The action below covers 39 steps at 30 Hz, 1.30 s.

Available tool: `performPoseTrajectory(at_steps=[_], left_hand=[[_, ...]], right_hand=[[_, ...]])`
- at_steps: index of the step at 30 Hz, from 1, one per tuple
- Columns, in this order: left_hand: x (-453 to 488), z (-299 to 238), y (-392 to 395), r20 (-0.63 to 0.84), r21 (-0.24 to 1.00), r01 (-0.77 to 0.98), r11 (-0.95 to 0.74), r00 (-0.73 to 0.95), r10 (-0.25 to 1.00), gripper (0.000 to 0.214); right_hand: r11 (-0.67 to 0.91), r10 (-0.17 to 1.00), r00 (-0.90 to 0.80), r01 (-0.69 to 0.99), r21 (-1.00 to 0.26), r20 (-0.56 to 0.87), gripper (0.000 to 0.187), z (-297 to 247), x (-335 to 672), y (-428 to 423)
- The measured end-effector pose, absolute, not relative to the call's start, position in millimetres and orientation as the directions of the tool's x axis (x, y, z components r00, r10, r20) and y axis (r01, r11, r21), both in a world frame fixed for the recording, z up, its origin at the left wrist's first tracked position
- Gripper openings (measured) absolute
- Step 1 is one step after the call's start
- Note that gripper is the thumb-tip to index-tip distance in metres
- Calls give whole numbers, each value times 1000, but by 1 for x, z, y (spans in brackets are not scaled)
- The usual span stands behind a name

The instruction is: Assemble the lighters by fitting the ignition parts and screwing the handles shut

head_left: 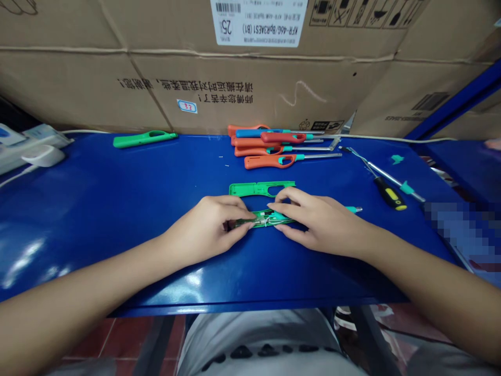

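Observation:
An opened green lighter body (261,218) lies flat on the blue table (129,209), its inner wires and parts showing and its metal nozzle tip poking out to the right. My left hand (209,222) pinches its left end. My right hand (313,219) rests over its right half, fingertips pressed on the middle. Just behind it lies a separate green half-shell cover (261,188), touched by neither hand.
Several orange and red long-nozzle lighters (274,147) are piled at the back centre. A green lighter (144,138) lies back left. A screwdriver with black-yellow handle (385,190) lies right. Cardboard boxes (250,62) wall the back. White plugs sit far left.

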<state>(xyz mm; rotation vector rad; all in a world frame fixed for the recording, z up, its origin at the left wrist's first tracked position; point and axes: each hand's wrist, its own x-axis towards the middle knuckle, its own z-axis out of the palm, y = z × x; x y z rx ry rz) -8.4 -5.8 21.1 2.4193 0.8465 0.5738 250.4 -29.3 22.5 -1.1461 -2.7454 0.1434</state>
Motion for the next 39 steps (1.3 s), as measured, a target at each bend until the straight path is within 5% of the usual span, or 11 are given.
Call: performPoseTrajectory(at_steps=[13, 29, 39], left_hand=[[-9, 13, -9, 211, 433, 502, -748, 751, 626, 26], [-9, 16, -12, 203, 412, 523, -747, 746, 634, 24], [-8, 15, -12, 200, 427, 516, -743, 747, 634, 26]], right_hand=[[781, 591, -806, 575, 244, 10, 46, 28, 246, -41], [824, 541, -827, 558, 102, 150, 38, 28, 251, -35], [824, 547, -837, 540, 171, 8, 43, 27, 250, -35]])
